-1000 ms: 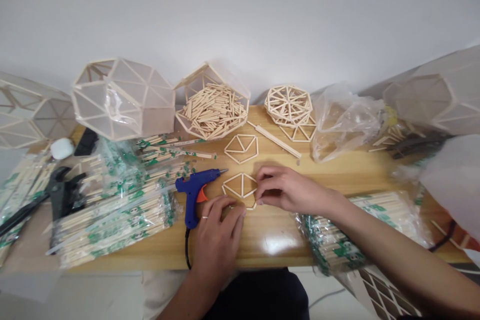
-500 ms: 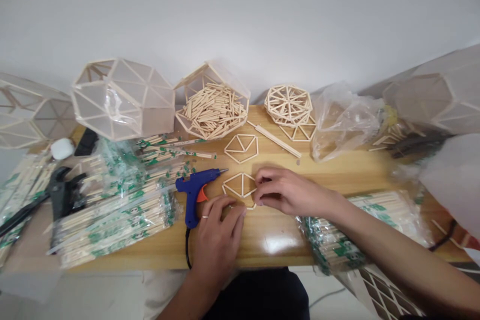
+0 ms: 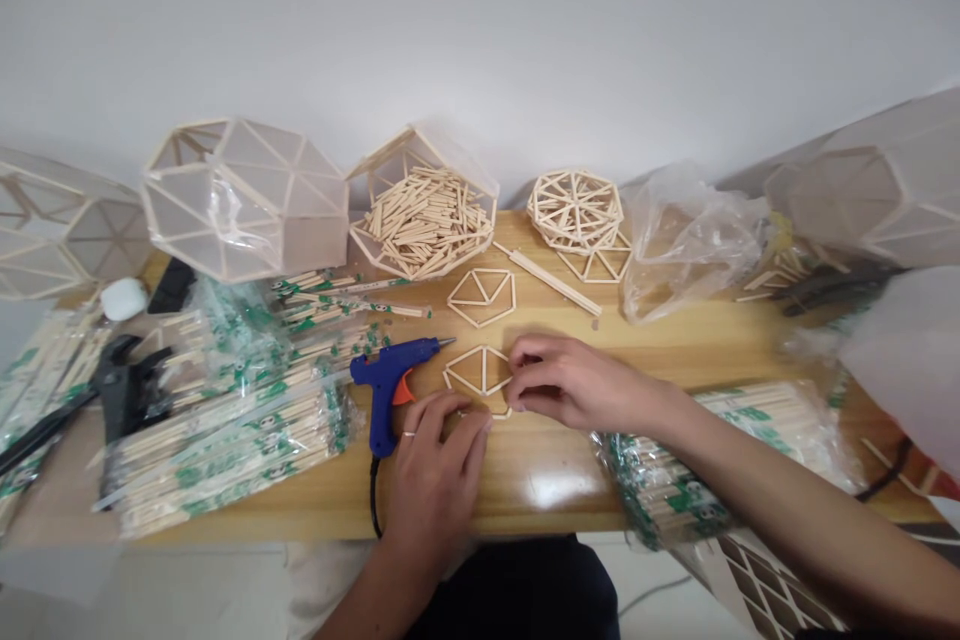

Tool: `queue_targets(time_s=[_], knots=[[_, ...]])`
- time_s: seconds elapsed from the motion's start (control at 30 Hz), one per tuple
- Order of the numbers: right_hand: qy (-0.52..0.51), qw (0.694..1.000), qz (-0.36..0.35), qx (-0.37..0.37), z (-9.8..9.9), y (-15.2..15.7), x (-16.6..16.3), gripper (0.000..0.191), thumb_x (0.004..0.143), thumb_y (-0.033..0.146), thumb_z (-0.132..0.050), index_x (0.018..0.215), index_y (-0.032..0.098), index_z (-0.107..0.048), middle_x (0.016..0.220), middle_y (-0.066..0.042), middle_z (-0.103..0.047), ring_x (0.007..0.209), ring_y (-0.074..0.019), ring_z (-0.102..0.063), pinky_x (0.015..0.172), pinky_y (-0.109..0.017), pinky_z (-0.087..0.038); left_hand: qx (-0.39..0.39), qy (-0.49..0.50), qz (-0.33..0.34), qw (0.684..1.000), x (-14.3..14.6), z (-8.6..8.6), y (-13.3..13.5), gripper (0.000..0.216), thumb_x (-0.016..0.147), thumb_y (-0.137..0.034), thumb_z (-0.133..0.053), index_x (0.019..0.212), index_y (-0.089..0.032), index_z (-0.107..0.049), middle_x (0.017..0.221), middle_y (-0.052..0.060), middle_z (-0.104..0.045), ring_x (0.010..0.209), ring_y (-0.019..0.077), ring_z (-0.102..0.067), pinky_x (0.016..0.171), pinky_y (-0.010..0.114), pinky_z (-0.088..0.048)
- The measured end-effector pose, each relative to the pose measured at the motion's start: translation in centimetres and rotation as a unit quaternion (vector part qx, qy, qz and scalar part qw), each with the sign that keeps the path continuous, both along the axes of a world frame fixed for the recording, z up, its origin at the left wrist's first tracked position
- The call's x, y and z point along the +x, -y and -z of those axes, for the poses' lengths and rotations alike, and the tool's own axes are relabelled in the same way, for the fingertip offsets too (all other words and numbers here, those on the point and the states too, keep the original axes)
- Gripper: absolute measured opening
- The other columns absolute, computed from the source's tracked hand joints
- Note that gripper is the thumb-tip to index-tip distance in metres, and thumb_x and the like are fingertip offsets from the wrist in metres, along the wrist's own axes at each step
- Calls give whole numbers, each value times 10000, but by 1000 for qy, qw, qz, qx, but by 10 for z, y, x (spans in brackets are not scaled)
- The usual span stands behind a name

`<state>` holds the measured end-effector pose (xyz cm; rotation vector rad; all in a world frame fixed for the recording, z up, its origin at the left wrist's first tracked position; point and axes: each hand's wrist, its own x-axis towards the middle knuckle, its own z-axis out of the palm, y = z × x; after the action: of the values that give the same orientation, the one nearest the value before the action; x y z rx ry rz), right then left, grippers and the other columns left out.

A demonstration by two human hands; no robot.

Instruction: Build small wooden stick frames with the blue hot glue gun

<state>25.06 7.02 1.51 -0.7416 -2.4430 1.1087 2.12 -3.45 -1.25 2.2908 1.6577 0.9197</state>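
Note:
A small hexagon frame of wooden sticks (image 3: 478, 372) lies flat on the wooden table (image 3: 525, 475), between my two hands. My right hand (image 3: 574, 384) has its fingers curled and pinched on the frame's right edge. My left hand (image 3: 435, 465) rests on the table below the frame, with its fingertips pressed down at the frame's lower edge. A blue hot glue gun (image 3: 390, 382) with an orange trigger lies just left of the frame, nozzle pointing right, touching neither hand.
A second hexagon frame (image 3: 482, 296) lies further back. Behind stand a bowl of cut sticks (image 3: 424, 210), a stack of frames (image 3: 576, 209) and paper-covered polyhedra (image 3: 244, 195). Packs of chopsticks (image 3: 225, 440) fill the left; another pack (image 3: 720, 465) and plastic bags (image 3: 686, 240) lie to the right.

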Motion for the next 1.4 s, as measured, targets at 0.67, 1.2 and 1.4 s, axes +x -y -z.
queue_targets(time_s=[0.67,1.2,1.4], knots=[[2,1000,11,1,0,2,-1,144,975,91,-704,927,202,-782,975,-42,-621,927,-179,-641,878,-313,-531,-4,0,3,1000,0,0,0,143,1007,-128,-655,1013,-226,-761,1100,75,-723,1073,242,-657,969,368,-561],[1,1000,10,2,0,2,-2,140,972,85,-711,934,199,-782,967,-35,-621,934,-175,-636,882,-309,-525,-3,-4,6,1000,0,-1,0,149,1029,-140,-630,1038,-232,-747,1108,72,-718,1074,242,-656,971,378,-564],[-1,1000,10,7,1,2,-2,148,973,82,-707,929,201,-782,960,-33,-622,934,-177,-639,877,-313,-526,-11,-2,9,1000,0,-1,1,161,1036,-142,-616,1039,-236,-748,1115,70,-715,1084,243,-651,974,384,-563]])
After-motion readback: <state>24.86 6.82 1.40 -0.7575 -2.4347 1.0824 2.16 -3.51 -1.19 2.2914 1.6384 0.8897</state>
